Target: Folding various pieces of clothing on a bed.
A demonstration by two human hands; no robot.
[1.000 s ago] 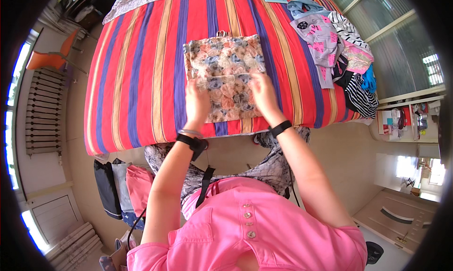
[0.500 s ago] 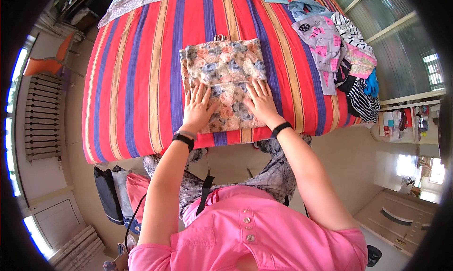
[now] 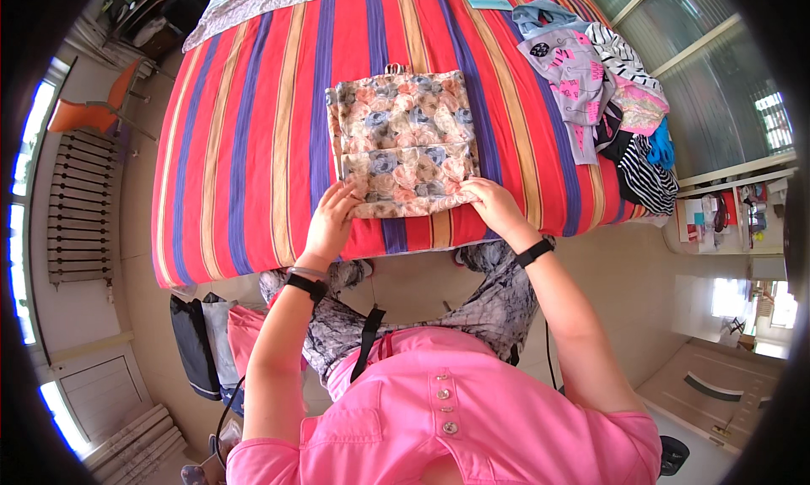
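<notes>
A folded floral garment (image 3: 405,135) in peach, cream and blue-grey lies flat on the striped bedspread (image 3: 283,139). At its near left corner my left hand (image 3: 334,217) pinches the edge between thumb and fingers. My right hand (image 3: 498,205) has hold of the near right corner in the same way, the fingers resting on the cloth. A flap with a straight crease covers the garment's near half. From its far edge sticks out a small loop (image 3: 395,69).
Loose clothes, among them a grey and pink garment (image 3: 574,88), are heaped at the bed's right edge. A light blue flat item (image 3: 489,3) lies beyond. Folded clothes (image 3: 202,343) sit low on the left, near an orange chair (image 3: 97,105) and a radiator (image 3: 80,206).
Both hands have slid from lying flat on the garment to its near corners and now grip the edge. The garment's near edge has moved slightly away from me.
</notes>
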